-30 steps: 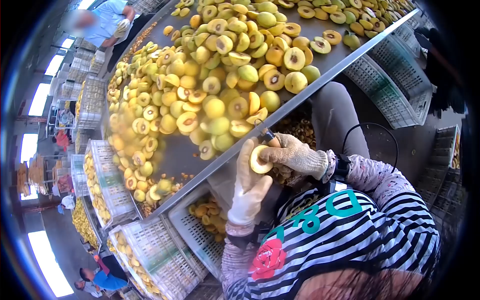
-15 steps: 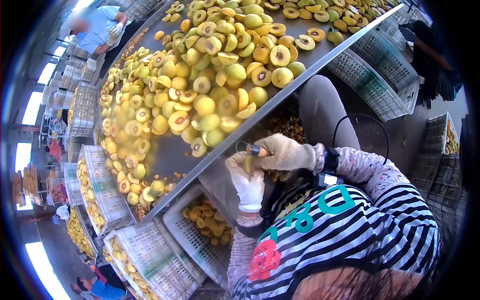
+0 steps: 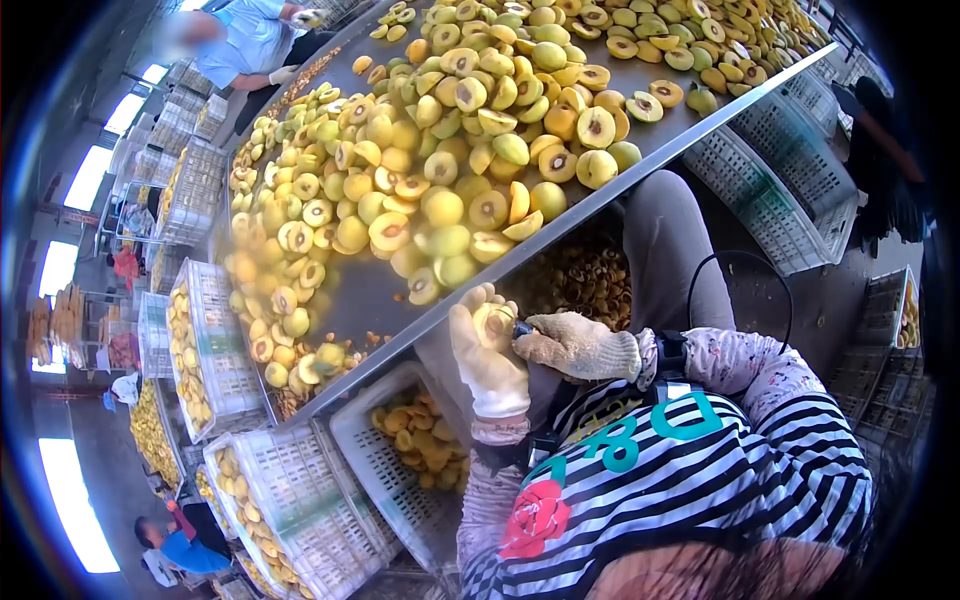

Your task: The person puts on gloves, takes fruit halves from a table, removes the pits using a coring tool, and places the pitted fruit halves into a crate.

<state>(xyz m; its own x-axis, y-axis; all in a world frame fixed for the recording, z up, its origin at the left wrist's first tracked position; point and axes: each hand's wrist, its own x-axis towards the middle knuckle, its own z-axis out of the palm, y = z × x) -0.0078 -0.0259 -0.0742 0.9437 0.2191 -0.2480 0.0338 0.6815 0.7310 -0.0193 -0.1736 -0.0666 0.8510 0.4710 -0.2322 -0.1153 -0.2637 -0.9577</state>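
Observation:
My left hand (image 3: 490,365), in a pale glove, cups a yellow peach half (image 3: 495,325) with its cut face turned up. In a beige glove, my right hand (image 3: 580,345) is closed on a small pitting knife (image 3: 521,329). Only the dark end of the knife shows beside the fruit; its metal loop is hidden from view. Both hands are close together over my lap, just off the near edge of the metal table (image 3: 610,185). Many halved peaches (image 3: 390,230) are heaped on that table, several with pits showing.
A white crate (image 3: 350,430) holding peach pieces (image 3: 420,440) stands by my left arm. More filled crates (image 3: 222,345) line the left side. Pits (image 3: 590,275) lie below the table edge. Stacked crates (image 3: 760,185) stand right. Another person (image 3: 245,45) works across the table.
My left hand has turned and raised a peach half into clear view. The right hand has brought the knife down beside it, so its loop no longer shows. The view has shifted slightly.

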